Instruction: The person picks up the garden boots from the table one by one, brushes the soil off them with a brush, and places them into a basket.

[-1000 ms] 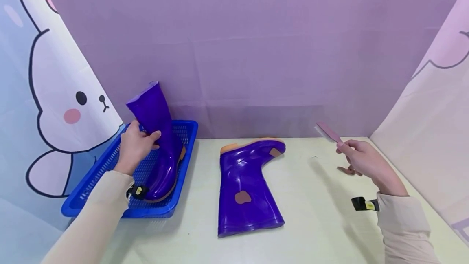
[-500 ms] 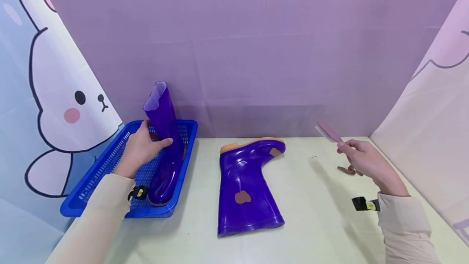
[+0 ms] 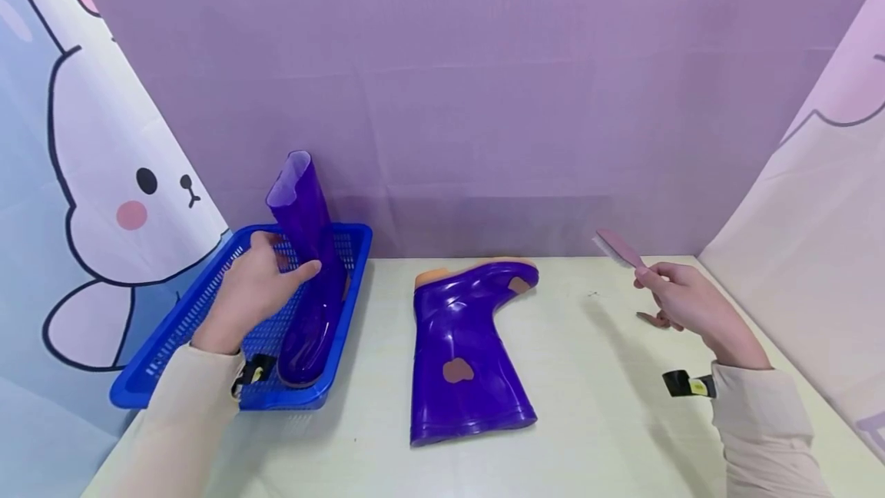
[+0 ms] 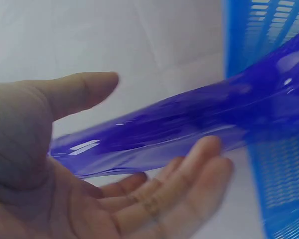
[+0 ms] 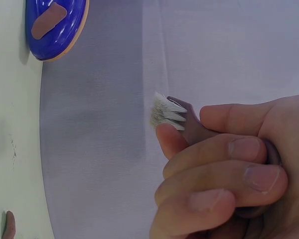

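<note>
A glossy purple rain boot (image 3: 323, 306) stands in the blue plastic basket (image 3: 154, 363), its shaft leaning up past the far rim. My left hand (image 3: 250, 287) is spread beside the shaft. In the left wrist view, the thumb and fingers stand apart around the boot without gripping it. Between thumb and fingers, my right hand (image 3: 681, 302) holds a small mauve brush (image 3: 621, 247) by its handle, raised above the table. Pale bristles show on the brush head in the right wrist view. A second purple boot (image 3: 470, 402) lies on its side in the middle, with brownish patches on toe and shaft.
A small curved brown piece (image 3: 651, 320) lies on the pale table (image 3: 574, 436) below the right hand. A purple cloth backdrop (image 3: 477, 98) rises behind the table. Printed cloths hang at both sides, the left one with a rabbit face (image 3: 131, 167).
The boot in the basket has turned and come more upright. My left hand, earlier gripping its shaft, has loosened and drawn slightly left. The right hand and brush have stayed put.
</note>
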`<move>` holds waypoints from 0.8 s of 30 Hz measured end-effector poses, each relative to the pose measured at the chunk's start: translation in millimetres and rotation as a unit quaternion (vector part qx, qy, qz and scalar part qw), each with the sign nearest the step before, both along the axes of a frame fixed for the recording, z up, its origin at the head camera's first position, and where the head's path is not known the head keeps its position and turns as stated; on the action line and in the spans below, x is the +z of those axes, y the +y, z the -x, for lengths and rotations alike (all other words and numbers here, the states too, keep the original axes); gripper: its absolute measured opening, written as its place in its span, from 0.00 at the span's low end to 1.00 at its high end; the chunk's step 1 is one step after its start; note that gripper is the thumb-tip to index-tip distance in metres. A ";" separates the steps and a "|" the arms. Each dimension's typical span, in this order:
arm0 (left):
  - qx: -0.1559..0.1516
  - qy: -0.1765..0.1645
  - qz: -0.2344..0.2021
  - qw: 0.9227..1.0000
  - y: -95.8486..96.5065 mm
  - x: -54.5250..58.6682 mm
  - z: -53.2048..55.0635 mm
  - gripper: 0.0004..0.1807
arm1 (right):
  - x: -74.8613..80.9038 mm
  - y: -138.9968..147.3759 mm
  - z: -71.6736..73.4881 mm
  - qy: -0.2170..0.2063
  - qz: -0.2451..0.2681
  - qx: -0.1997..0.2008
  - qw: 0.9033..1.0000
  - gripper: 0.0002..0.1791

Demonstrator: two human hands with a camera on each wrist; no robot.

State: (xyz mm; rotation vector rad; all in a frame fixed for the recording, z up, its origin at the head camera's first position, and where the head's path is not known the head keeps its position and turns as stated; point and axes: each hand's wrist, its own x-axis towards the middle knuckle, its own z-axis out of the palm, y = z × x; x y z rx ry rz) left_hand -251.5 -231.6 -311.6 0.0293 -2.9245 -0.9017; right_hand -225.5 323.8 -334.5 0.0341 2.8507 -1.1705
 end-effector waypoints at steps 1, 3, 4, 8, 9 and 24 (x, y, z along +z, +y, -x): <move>0.007 0.010 0.011 1.000 2.2 2.0 -5.1 0.53 | -0.2 -0.2 0.2 -0.001 0.000 0.000 1.000 0.33; 0.014 0.031 0.030 0.999 8.0 5.8 -16.9 0.49 | -0.6 -0.3 0.5 -0.001 0.001 -0.001 1.000 0.33; 0.011 0.044 0.038 0.998 11.4 8.0 -23.1 0.46 | -0.8 -0.3 0.7 -0.001 0.001 -0.001 1.000 0.33; -0.030 0.113 0.033 0.993 35.3 13.6 -43.5 0.25 | -1.2 0.6 1.4 0.000 -0.002 0.000 1.000 0.33; -0.051 0.134 0.024 0.989 43.3 12.5 -46.0 0.19 | -1.2 0.9 1.6 0.000 -0.003 -0.001 1.000 0.33; -0.309 0.137 0.175 0.925 134.6 -87.4 -28.5 0.15 | -0.9 -3.1 0.3 -0.003 0.007 0.010 1.000 0.32</move>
